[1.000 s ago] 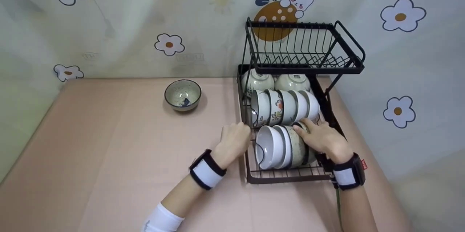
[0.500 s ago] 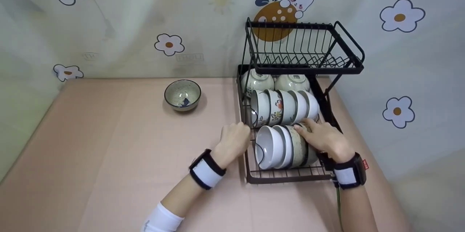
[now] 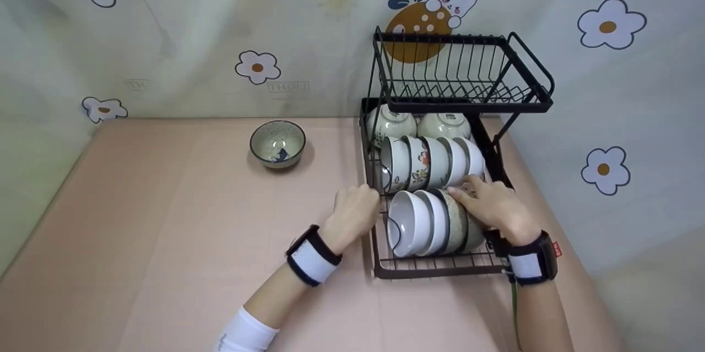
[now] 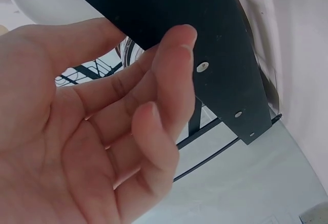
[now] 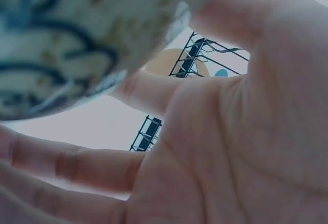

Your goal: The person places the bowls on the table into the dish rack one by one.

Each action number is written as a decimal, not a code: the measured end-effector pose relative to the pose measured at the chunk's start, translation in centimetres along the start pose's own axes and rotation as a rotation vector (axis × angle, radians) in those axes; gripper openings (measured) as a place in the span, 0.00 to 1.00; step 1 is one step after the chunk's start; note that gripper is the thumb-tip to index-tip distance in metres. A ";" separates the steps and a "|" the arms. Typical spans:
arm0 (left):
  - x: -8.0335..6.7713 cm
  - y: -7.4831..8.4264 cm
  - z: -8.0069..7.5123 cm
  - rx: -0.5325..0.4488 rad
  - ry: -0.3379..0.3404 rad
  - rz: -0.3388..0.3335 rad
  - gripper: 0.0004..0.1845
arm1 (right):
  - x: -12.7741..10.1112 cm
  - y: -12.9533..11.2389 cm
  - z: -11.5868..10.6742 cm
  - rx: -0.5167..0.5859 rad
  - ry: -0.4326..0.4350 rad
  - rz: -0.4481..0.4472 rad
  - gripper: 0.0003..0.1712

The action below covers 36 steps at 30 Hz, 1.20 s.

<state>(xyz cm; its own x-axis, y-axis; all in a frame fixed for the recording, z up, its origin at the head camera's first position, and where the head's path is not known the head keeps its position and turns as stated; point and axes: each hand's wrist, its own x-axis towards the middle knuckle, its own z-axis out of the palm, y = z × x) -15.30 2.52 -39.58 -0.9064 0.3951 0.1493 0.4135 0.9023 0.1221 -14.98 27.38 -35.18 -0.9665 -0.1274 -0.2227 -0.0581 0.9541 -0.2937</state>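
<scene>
My left hand (image 3: 357,211) grips the left edge of the black dish rack (image 3: 440,273). In the left wrist view, thumb and curled fingers lie on either side of its dark side panel (image 4: 225,80). My right hand (image 3: 493,206) pinches a speckled bowl (image 3: 455,225) in the front row between thumb and index finger. Up close, the right wrist view shows this bowl's brown specks and blue lines (image 5: 97,39), with the other fingers stretched out below it. White bowls (image 3: 410,225) stand on edge to its left. Another greenish bowl (image 3: 475,233) shows to its right, partly behind the hand.
Behind the front row stand several bowls (image 3: 438,162) on edge, some flowered. Two upturned bowls (image 3: 394,123) sit at the back under the upper wire shelf (image 3: 451,87). A speckled bowl with a blue mark (image 3: 277,142) stands upright on the pink tabletop (image 3: 182,220).
My right hand has shifted slightly to the right, and the speckled bowl has moved right with it, showing more of its dark rim. The left hand keeps its place on the rack.
</scene>
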 end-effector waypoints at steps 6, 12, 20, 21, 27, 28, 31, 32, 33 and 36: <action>0.5 -0.8 -0.3 -0.077 -0.048 -0.027 0.15 | -0.1 0.2 -0.2 0.021 0.059 -0.026 0.35; 1.3 -3.0 0.0 0.036 0.063 -0.067 0.12 | 0.0 0.2 -0.6 0.004 0.145 -0.042 0.35; 2.6 -8.6 1.0 0.102 0.187 -0.257 0.21 | 0.1 -0.1 -0.7 -0.045 0.279 -0.089 0.27; 2.7 -9.3 1.1 0.102 0.196 -0.279 0.21 | 0.1 -0.1 -0.6 -0.047 0.300 -0.100 0.25; 2.7 -12.7 1.6 0.027 0.154 -0.364 0.17 | 0.3 -0.2 -0.5 -0.040 0.379 -0.150 0.23; 2.7 -13.1 1.7 0.012 0.135 -0.368 0.16 | 0.3 -0.2 -0.5 -0.041 0.387 -0.154 0.23; 2.6 -14.1 2.0 -0.016 0.088 -0.367 0.13 | 0.4 -0.2 -0.4 -0.040 0.404 -0.162 0.22; 2.5 -14.4 2.1 -0.021 0.080 -0.366 0.12 | 0.4 -0.2 -0.4 -0.038 0.408 -0.165 0.22; 2.5 -14.6 2.2 -0.024 0.077 -0.365 0.11 | 0.4 -0.2 -0.4 -0.037 0.411 -0.166 0.22; 2.4 -15.1 2.5 -0.010 0.086 -0.356 0.08 | 0.4 -0.2 -0.4 -0.033 0.416 -0.169 0.22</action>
<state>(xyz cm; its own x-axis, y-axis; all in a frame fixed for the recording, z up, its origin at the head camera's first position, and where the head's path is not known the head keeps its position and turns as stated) -23.94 -9.77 -43.51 -0.9832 0.0407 0.1781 0.0750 0.9788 0.1904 -15.44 27.27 -34.88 -0.9606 -0.1693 0.2204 -0.2256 0.9381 -0.2629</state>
